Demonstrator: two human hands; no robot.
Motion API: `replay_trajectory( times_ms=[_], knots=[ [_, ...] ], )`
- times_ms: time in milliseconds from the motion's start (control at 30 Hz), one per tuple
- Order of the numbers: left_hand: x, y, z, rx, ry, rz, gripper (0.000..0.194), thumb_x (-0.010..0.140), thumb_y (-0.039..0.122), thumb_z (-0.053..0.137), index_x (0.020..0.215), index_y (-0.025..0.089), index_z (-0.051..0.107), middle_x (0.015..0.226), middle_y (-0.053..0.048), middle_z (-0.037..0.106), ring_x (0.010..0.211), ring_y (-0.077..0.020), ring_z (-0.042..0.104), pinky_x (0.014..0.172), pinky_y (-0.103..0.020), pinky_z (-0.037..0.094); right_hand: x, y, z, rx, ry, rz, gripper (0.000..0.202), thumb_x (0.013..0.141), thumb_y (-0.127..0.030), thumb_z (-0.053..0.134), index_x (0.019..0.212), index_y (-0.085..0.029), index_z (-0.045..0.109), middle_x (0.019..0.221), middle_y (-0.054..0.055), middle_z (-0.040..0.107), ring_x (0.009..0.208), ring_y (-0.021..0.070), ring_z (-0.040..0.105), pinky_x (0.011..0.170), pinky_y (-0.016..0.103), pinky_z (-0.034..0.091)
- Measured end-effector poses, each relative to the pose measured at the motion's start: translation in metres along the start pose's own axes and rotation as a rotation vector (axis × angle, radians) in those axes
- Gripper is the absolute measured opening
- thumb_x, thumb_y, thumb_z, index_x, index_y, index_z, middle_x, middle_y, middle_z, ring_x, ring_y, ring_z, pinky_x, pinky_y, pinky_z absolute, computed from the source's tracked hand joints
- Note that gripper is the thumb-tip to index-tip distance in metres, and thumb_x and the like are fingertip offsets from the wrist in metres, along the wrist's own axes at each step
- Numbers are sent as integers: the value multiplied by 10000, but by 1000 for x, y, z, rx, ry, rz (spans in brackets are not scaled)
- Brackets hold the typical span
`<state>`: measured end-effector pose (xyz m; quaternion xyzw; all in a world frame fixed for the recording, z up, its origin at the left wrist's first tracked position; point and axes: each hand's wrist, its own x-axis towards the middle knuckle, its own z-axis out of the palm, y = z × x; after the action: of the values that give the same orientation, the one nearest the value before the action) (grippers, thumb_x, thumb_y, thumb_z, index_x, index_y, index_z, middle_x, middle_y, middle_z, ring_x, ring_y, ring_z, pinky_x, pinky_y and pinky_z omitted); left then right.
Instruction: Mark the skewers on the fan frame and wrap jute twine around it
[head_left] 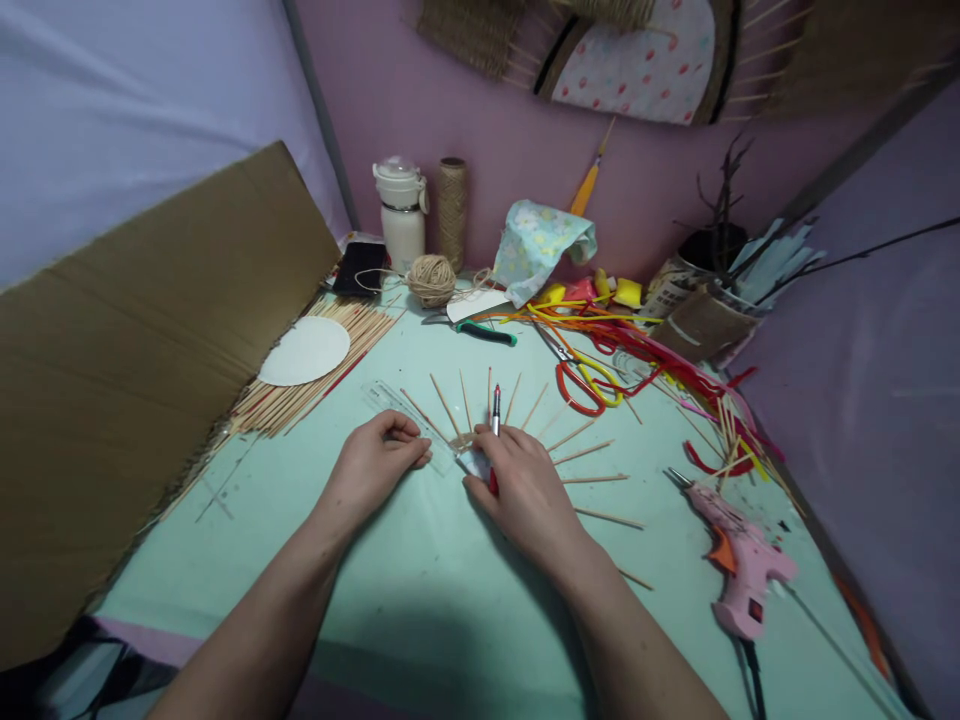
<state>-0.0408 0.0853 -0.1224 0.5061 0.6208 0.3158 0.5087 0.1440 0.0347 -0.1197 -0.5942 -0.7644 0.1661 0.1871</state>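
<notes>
My right hand [525, 485] holds a red pen [496, 412], its tip pointing away from me, and rests on a small half-round piece [474, 462] mostly hidden under the fingers. Thin wooden sticks [592, 453] fan out from that piece like rays. To the left, my left hand [379, 460] is closed, thumb and fingertips together at a clear ruler [384, 397]; whether they grip the ruler or something small is hidden. One stick [420, 413] lies along the ruler's edge.
A pink glue gun [742, 565] lies at right. Scissors [581, 388], green-handled pliers [486, 332] and a twine ball [431, 280] are farther back. Left are a stick pile [300, 405], a white oval [306, 350] and a tall cardboard sheet [165, 330].
</notes>
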Motion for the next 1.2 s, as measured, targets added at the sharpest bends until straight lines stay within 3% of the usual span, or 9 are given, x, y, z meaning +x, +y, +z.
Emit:
replay_trajectory(
  times_ms=[400,967,1067,1200],
  knots=[
    [1,-1,-1,41,-3,6,220,655,306,703,771,184,561,620,6,662,620,-176,672,627,-283,490,0,-1,-2,3,5,-6,288,806,-186,614,1091,-204,582,1111,93,645,1083,257,533,926,375,406],
    [3,-4,0,30,-11,-17,189,651,269,673,779,185,561,604,7,658,631,-187,685,620,-284,486,0,0,-1,28,24,-19,338,820,-206,621,1154,-200,569,1155,92,644,1111,263,530,953,399,406],
    [4,-4,0,34,-19,-16,174,648,255,659,776,186,563,591,11,654,627,-187,683,619,-284,483,1,0,-2,87,119,-32,304,846,-249,615,1141,-192,576,1156,94,649,1086,262,542,963,415,400],
    [6,-5,0,59,-33,-13,168,656,257,646,787,185,569,600,6,662,630,-185,678,627,-287,478,3,-4,-3,290,335,-12,224,952,-243,443,1121,-207,586,1064,76,684,1009,206,597,919,371,434]
  ],
)
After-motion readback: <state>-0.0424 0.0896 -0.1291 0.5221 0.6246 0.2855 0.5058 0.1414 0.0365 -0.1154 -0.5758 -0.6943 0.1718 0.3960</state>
